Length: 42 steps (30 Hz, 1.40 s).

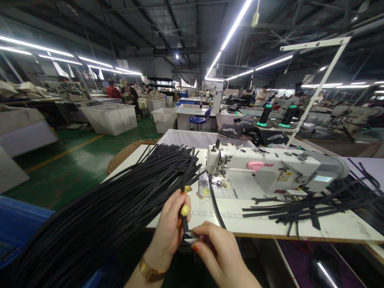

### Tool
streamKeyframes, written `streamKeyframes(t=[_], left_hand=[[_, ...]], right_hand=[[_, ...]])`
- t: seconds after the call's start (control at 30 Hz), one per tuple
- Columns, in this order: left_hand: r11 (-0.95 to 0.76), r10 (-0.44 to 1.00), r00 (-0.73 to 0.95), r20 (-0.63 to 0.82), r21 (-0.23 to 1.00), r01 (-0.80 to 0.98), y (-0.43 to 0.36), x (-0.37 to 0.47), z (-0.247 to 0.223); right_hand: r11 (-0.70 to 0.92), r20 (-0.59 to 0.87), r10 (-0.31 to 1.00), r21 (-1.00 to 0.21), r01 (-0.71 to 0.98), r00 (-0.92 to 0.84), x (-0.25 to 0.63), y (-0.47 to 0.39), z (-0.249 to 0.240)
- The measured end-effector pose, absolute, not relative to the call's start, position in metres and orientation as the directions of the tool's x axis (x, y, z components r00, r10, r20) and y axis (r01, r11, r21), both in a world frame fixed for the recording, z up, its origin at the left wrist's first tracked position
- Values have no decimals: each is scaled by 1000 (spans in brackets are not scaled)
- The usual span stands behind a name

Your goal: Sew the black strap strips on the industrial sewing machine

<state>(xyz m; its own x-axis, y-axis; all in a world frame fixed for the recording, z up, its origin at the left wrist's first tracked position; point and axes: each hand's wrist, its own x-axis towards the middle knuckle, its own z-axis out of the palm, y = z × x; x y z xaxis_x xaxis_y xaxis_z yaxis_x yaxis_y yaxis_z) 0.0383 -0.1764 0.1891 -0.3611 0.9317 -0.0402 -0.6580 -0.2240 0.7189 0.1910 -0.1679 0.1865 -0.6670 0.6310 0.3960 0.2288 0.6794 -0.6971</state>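
My left hand [172, 220] is closed round a black strip [185, 225] at the table's front edge, with yellow wrapping [185, 210] on its finger. Beside it on the right, my right hand [217, 248] pinches a small pale, pointed metal piece [191, 239] against the strip's lower end; its exact kind is unclear. Behind my left hand a large pile of long black strips [129, 192] spreads over the table and hangs off its left side. Another black strip [215, 204] runs from under the needle area of the white sewing machine [270, 166] to the table edge.
More black strips [294, 208] and a wrench [264, 200] lie at the right of the white table [336, 230]. A blue bin [21, 224] stands at the lower left. Thread cones [265, 116] and a thread stand [319, 90] rise behind the machine. People sit and stand farther back.
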Motion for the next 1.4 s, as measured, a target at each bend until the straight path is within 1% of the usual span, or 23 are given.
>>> streamKeyframes(t=[0.13,0.3,0.47,0.7,0.83,1.1,1.17,1.27,1.4], left_hand=[[-212,934,-353,-47,723,-657,-178,37,188],[-205,936,-348,-58,714,-669,-178,37,193],[-192,935,-345,-81,702,-686,-179,37,197],[-169,948,-311,-69,718,-675,-180,39,196],[-160,948,-309,-77,723,-672,-180,41,195],[-174,939,-330,-93,702,-691,-180,41,196],[-174,941,-328,-88,704,-688,-180,41,197],[-173,936,-338,-100,704,-689,-180,41,196],[-157,940,-324,-109,706,-691,-179,43,195]], right_hand=[[699,386,613,-671,246,-689,187,-168,189],[743,488,602,-633,219,-632,190,-173,185],[754,533,610,-619,221,-587,189,-173,186],[745,508,610,-630,220,-609,185,-173,192],[753,521,606,-618,224,-601,186,-173,192],[769,552,579,-615,176,-601,186,-170,182],[750,548,602,-638,175,-580,187,-169,180],[704,503,644,-684,190,-576,191,-169,181],[686,464,645,-701,193,-607,192,-169,189]])
